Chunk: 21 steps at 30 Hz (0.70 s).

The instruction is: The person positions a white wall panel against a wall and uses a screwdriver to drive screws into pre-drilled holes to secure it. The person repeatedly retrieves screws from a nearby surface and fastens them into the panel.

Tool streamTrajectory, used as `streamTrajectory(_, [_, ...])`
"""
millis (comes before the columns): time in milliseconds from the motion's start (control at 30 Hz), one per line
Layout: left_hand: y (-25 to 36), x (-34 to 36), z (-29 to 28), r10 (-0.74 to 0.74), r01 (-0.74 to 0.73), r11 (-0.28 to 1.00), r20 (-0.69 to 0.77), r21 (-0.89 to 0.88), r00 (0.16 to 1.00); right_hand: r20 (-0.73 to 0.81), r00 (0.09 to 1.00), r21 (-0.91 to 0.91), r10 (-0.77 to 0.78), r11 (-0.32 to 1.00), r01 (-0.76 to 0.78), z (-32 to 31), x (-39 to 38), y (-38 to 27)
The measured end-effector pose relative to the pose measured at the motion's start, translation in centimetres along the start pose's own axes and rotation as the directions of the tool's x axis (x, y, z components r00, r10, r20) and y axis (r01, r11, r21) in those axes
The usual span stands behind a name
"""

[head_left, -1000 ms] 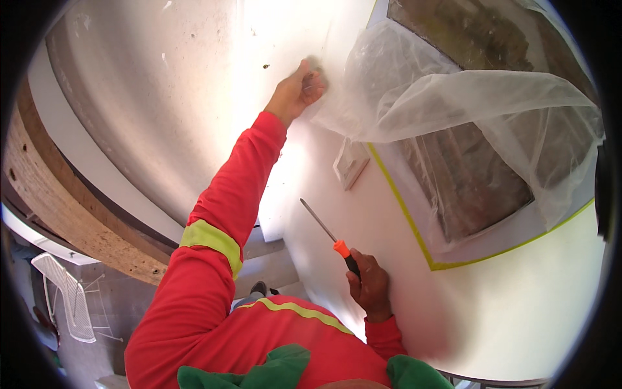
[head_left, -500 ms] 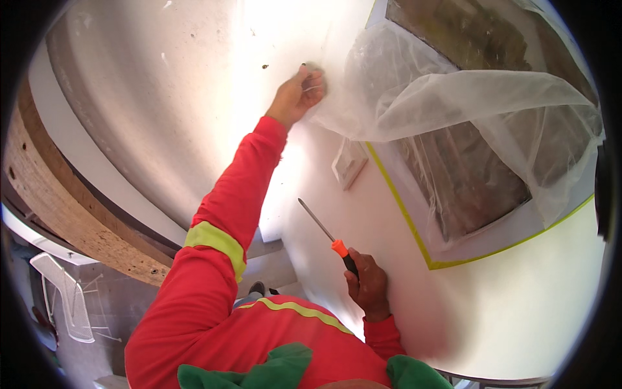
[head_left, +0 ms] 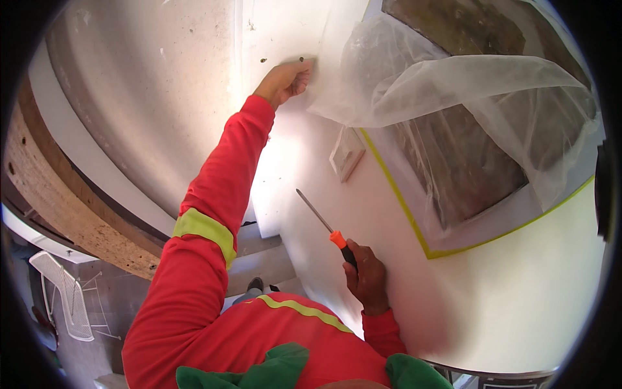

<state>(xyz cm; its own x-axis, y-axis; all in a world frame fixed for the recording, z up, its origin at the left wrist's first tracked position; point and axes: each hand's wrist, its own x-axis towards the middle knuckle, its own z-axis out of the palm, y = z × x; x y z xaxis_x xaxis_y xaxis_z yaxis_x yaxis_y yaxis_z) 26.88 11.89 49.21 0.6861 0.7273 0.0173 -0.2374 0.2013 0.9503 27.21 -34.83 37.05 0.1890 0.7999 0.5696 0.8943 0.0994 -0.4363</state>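
Note:
My left hand [head_left: 291, 78] reaches up the white wall [head_left: 162, 78] with its fingers curled against the surface beside a small dark fixing [head_left: 301, 59]; whatever they pinch is hidden. Another small fixing [head_left: 263, 60] shows just left of it. Lower down, my right hand [head_left: 366, 279] grips a screwdriver [head_left: 336, 239] by its orange and black handle, blade angled up-left, away from the left hand. Translucent plastic sheeting [head_left: 479, 84] drapes over a dark panel [head_left: 476, 175] edged with yellow tape [head_left: 404, 217]. A small pale square fitting [head_left: 346, 155] is on the wall under the sheeting.
Concrete steps [head_left: 256, 264] descend below me, with a shoe [head_left: 256, 283] visible. A curved wooden board [head_left: 78, 214] runs along the left. Beyond it, on the lower floor, stand a white mesh chair [head_left: 65, 292] and, partly seen, what looks like another person's leg [head_left: 39, 330].
My left hand has shifted slightly up and left and turned, its fingers now more curled. The screwdriver and most of the scene sit a little higher in the picture.

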Motion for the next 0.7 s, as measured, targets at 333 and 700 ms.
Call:
streamTrajectory(333, [-3.4,-1.3,2.1,0.148,-0.03,0.752,0.125,-0.658,0.981,-0.018,1.0,0.008,-0.008,1.0,0.009,0.5,-0.3,0.2])
streamTrajectory(700, [-0.5,0.5,1.1,0.001,-0.004,0.996,-0.033,-0.091,0.999,-0.02,0.999,-0.008,-0.036,0.999,0.036,0.1,0.2,0.0])
